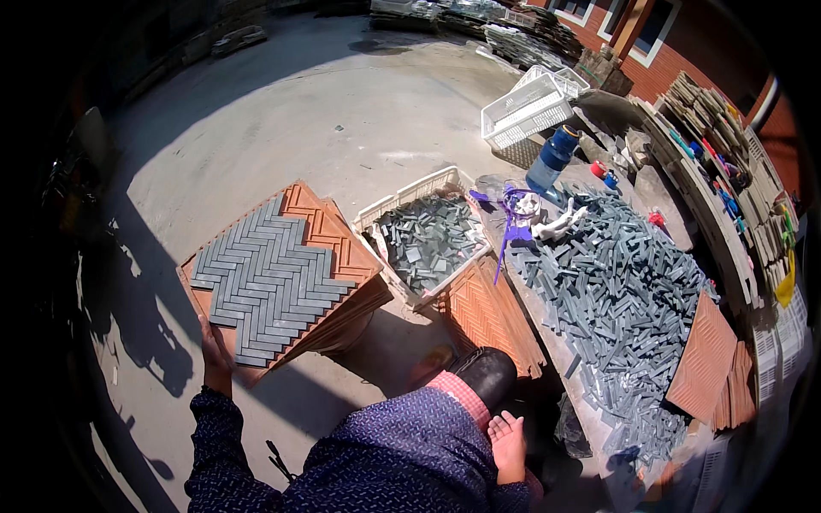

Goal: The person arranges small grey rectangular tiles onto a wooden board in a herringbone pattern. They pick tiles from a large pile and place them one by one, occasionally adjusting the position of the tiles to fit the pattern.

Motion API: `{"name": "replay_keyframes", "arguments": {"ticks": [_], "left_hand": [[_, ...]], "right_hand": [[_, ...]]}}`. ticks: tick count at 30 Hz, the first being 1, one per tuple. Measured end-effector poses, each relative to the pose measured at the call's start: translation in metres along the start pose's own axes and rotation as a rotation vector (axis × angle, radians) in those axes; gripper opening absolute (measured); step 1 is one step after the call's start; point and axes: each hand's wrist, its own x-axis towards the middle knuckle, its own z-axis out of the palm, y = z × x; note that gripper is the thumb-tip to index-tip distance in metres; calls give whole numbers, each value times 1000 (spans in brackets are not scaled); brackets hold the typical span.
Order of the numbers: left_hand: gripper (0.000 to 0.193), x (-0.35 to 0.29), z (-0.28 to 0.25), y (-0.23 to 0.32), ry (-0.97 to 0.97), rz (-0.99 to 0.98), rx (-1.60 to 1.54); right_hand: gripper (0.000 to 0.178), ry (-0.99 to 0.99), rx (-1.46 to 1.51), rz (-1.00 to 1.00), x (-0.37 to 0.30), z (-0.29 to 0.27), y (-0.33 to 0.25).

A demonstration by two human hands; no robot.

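Note:
A terracotta-coloured mould tray [295, 205] tops a stack on the left. Grey stone strips [261, 274] fill much of it in a herringbone pattern, and its upper right grooves are bare. My left hand [215, 357] lies along the tray's lower left edge, fingers stretched against its side. My right hand [508, 446] is beside my lap, palm up, fingers loosely extended with nothing in them. Further right, a large heap of loose grey stone strips [616, 291] covers a work table [547, 342].
A cream crate [372, 209] of stone pieces stands behind more terracotta trays [483, 312]. Another tray stack [705, 363] leans at the table's right. A blue bottle [552, 162], purple-handled tool [516, 227] and white gloves [560, 224] lie behind the heap. White crates [526, 111] stand beyond.

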Motion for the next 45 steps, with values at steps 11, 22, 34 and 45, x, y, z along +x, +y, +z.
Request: {"name": "replay_keyframes", "arguments": {"ticks": [11, 22, 34, 45], "left_hand": [[64, 11, -39, -3, 244, -42, -110], [54, 33, -52, -17, -23, 60, 50], [56, 56, -52, -16, -46, 64, 151], [64, 65, -78, -14, 662, 138, 1471]], "right_hand": [[63, 75, -17, 24, 6, -21, 18], [48, 226, -17, 73, 13, -31, 27], [42, 99, -992, -34, 27, -62, 36], [46, 184, -36, 92, 20, -42, 39]]}}
